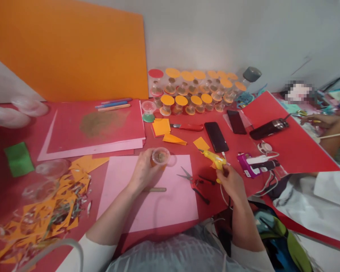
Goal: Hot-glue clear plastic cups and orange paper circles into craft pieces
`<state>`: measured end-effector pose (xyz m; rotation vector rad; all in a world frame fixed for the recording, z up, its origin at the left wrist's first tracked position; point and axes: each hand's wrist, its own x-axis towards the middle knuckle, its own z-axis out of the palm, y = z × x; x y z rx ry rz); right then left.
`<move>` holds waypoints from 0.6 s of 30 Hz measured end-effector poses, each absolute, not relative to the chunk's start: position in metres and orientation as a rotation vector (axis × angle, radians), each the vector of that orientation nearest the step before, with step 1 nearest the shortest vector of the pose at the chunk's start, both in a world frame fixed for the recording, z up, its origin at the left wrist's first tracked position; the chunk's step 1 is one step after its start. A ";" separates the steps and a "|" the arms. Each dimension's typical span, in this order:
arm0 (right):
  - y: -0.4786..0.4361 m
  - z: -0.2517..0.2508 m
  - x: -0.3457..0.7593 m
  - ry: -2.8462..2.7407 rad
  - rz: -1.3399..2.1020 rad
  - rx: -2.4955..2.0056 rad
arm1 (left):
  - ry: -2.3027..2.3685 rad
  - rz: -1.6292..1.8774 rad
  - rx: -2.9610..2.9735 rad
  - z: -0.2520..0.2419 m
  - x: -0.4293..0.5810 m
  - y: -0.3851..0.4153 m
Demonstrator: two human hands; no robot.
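Note:
My left hand [144,169] is closed around a clear plastic cup [161,155], its round open rim facing up, above a pink paper sheet [121,211]. Something brownish shows inside the cup, and orange shows at its lower side. In my right hand [231,179] is a yellow glue gun [215,159], gripped by the handle, with its nozzle pointing left. A small orange paper piece [201,143] lies just beyond the nozzle. Between my hands rest red-and-black scissors [191,179]. A brownish stick [155,189] lies on the pink sheet below the cup.
Orange-topped cup hourglasses [181,102] stand in rows at the back. Orange paper scraps [45,215] pile at left. A red cutter knife [188,127], a phone [216,136] and a purple power strip [248,166] lie around the middle and right. A co-worker's hand [317,121] shows at far right.

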<state>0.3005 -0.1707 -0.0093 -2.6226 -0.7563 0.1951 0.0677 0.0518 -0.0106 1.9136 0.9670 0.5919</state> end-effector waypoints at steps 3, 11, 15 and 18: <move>-0.177 -0.001 0.303 -0.695 0.223 -2.452 | 0.962 0.604 1.930 -0.006 0.063 0.052; -0.181 0.039 0.264 -0.242 0.441 -1.733 | 1.019 0.580 1.910 -0.001 0.036 0.050; -0.173 0.059 0.210 -0.158 0.745 -1.659 | 1.038 0.570 1.905 0.000 0.028 0.052; -0.164 0.069 0.186 -0.297 0.877 -1.703 | 1.037 0.568 1.913 0.004 0.025 0.053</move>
